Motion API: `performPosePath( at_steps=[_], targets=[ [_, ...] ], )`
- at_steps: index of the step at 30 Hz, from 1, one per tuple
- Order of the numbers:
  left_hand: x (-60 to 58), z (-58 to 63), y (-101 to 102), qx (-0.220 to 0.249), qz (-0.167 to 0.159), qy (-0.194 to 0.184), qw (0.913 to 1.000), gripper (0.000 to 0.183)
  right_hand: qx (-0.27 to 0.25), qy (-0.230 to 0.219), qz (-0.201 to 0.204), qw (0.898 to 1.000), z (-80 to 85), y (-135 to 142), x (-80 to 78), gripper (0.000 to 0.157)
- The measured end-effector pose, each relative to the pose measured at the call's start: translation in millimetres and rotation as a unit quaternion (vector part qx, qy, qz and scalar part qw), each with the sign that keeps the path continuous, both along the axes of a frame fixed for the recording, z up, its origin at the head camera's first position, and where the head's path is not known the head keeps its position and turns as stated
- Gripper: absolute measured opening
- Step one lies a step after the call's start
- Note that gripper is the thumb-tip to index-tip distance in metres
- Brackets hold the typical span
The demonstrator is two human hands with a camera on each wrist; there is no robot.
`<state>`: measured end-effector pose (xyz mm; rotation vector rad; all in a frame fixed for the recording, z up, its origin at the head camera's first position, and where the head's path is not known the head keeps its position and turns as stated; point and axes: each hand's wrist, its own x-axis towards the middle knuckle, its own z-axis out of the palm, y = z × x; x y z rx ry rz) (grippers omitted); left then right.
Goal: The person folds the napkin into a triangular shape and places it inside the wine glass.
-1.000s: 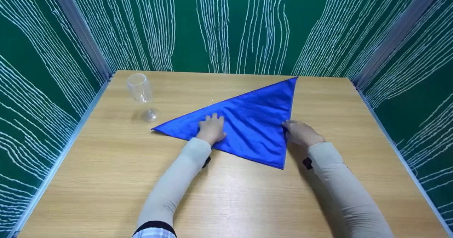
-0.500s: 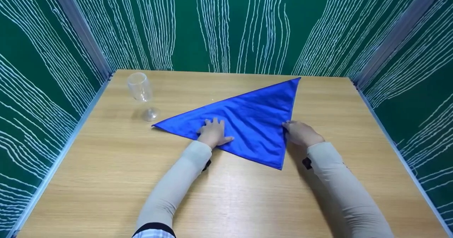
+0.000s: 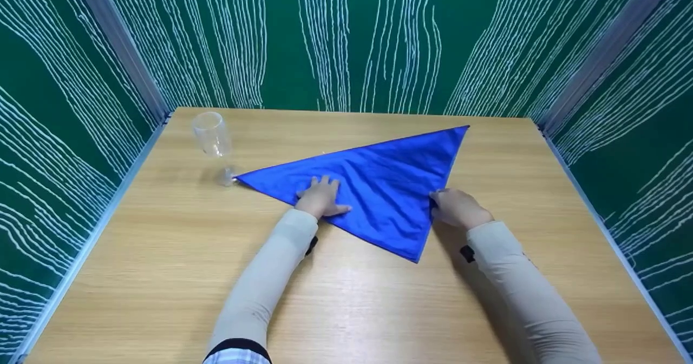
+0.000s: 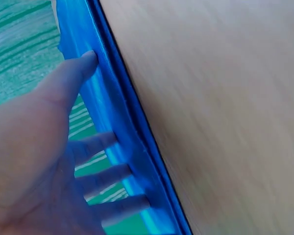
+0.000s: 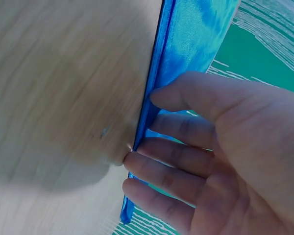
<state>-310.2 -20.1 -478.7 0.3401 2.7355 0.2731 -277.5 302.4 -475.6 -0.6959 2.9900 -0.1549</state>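
A blue cloth (image 3: pixel 390 174), folded into a triangle with soft creases, lies flat on the wooden table. My left hand (image 3: pixel 320 197) rests on its near left part, fingers spread and thumb out to the side. In the left wrist view, the fingertips and thumb touch the cloth (image 4: pixel 122 112) beside its layered edge. My right hand (image 3: pixel 459 207) pinches the right edge of the cloth between thumb and forefinger. The right wrist view shows the thumb and fingers of that hand (image 5: pixel 220 147) at the edge, the lower fingertips reaching past it over the table.
A clear stemmed glass (image 3: pixel 213 136) stands upright at the back left, its foot right by the cloth's left corner. Green walls (image 3: pixel 373 39) with white wavy lines enclose the wooden table (image 3: pixel 162 245) at the back and sides.
The cloth has turned clockwise: its left corner went away from me, its far right corner rightward and nearer, its near corner leftward. My left hand's thumb has spread outward.
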Motion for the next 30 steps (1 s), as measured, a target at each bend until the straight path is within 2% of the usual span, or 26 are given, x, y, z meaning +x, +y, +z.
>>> performPosePath(
  at_steps=[12, 20, 30],
  targets=[
    [-12.2, 2.7, -20, 0.037, -0.036, 0.001, 0.9987, 0.081, 0.002, 0.010, 0.006, 1.000, 2.6, -9, 10.4, 0.016],
    [-18.3, 2.4, -31, 0.059, -0.043, 0.009, 0.9973, 0.078, 0.008, -0.011, 0.004, 1.000, 3.3, -15, 14.3, 0.021],
    [-25.5, 4.5, -40, 0.074, -0.055, 0.004, 0.9957, 0.077, -0.014, 0.017, 0.038, 0.999, 2.3, -19, 19.1, 0.022]
  ],
)
